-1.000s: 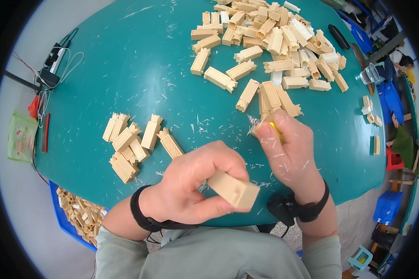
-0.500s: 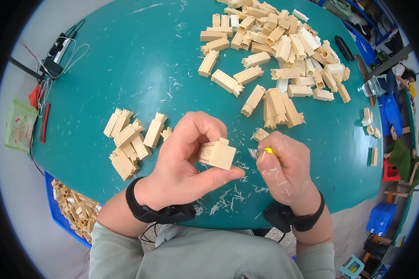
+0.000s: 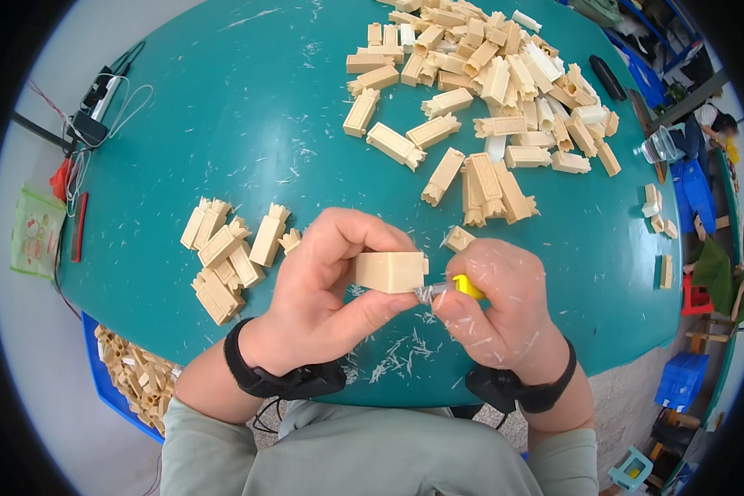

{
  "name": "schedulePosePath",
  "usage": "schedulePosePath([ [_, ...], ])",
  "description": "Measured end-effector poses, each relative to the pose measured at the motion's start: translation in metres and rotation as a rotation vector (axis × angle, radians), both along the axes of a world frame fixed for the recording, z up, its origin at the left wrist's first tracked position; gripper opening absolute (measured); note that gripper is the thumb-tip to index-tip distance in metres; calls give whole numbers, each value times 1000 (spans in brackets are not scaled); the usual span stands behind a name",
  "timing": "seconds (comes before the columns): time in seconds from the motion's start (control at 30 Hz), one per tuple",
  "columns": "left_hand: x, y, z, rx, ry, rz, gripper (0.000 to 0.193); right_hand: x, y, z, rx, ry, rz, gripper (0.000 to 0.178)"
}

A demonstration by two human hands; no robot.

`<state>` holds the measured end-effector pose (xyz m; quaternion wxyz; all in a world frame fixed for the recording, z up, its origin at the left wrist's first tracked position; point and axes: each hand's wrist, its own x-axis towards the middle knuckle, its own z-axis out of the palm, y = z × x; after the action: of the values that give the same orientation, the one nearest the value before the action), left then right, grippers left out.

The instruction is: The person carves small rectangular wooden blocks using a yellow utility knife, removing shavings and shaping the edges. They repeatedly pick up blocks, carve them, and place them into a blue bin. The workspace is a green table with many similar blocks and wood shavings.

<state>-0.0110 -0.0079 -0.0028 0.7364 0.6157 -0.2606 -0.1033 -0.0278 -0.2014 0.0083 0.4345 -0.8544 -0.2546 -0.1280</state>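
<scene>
My left hand [image 3: 326, 289] is closed around a cream plastic block [image 3: 388, 271], its smooth face turned up and a small tab at its right end. In my right hand [image 3: 500, 306] is a yellow-handled knife [image 3: 469, 287], its grey blade pointing left at the block's lower right corner. Curled shavings hang around the blade, hiding whether it touches the block. Pale shavings also cling to my right hand. Just beyond that hand, a similar block [image 3: 458, 239] lies on the green table [image 3: 248, 140].
A large heap of cream blocks [image 3: 496, 78] covers the far right. A smaller group [image 3: 223, 256] lies left of my left hand. Shavings [image 3: 393, 355] litter the table's front. A blue bin [image 3: 112, 388] of pieces stands lower left; a power strip [image 3: 99, 103] sits far left.
My left hand has turned the block, bringing its long smooth side up. My right hand's knife has moved left to the block, and more of its yellow handle shows.
</scene>
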Motion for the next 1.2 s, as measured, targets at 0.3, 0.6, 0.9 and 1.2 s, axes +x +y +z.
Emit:
schedulePosePath([
  [0.3,-1,2,0,-19,78,-93,34,7,-5,0,-39,-45,-34,29],
  [0.6,3,2,0,-8,-108,-134,33,5,-4,3,102,201,-238,31],
  [0.9,9,6,-1,100,-235,110,31,-2,-2,4,237,261,-94,28],
  [1.2,-2,-3,1,-48,178,77,52,-5,2,4,189,198,-44,28],
])
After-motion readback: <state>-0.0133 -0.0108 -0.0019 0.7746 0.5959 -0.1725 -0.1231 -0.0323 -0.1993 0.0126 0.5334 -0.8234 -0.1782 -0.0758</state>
